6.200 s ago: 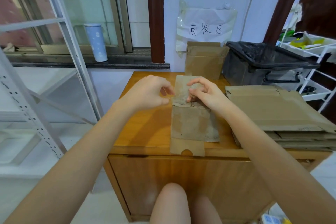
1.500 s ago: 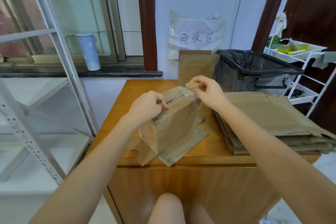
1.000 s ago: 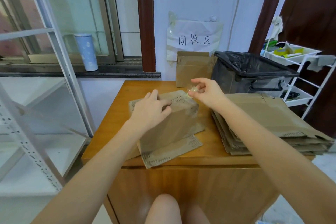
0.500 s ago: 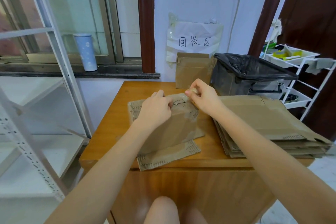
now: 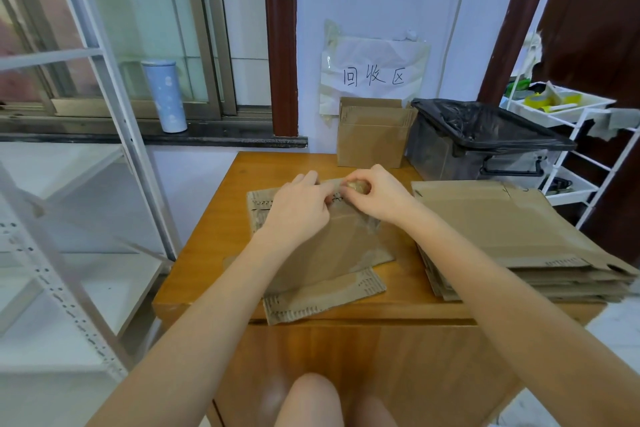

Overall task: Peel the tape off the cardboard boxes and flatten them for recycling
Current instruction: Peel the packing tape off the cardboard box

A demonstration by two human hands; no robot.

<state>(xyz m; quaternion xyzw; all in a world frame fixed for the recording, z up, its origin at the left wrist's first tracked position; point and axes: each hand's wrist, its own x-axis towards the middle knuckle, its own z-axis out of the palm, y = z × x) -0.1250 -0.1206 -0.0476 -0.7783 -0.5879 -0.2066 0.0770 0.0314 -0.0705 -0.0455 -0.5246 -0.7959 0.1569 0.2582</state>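
A small brown cardboard box (image 5: 325, 250) lies partly collapsed on the wooden table (image 5: 214, 246), with its perforated flaps spread out to the front and the left. My left hand (image 5: 299, 208) rests on the box's top far edge, fingers curled against the cardboard. Right beside it, my right hand (image 5: 375, 196) pinches a crumpled wad of clear tape (image 5: 356, 186) between thumb and fingers at that same edge. The two hands almost touch. A shiny strip of tape still runs down the box's right side.
A stack of flattened cardboard (image 5: 512, 236) fills the table's right part. At the back stand folded boxes (image 5: 372, 137) against the wall and a bin lined with a black bag (image 5: 485, 139). A white metal rack (image 5: 86, 149) stands left, a white trolley (image 5: 571, 135) right.
The box was laid down from a raised, tilted pose to flat on the table. My right hand came back with the tape wad to the far edge, next to my left hand.
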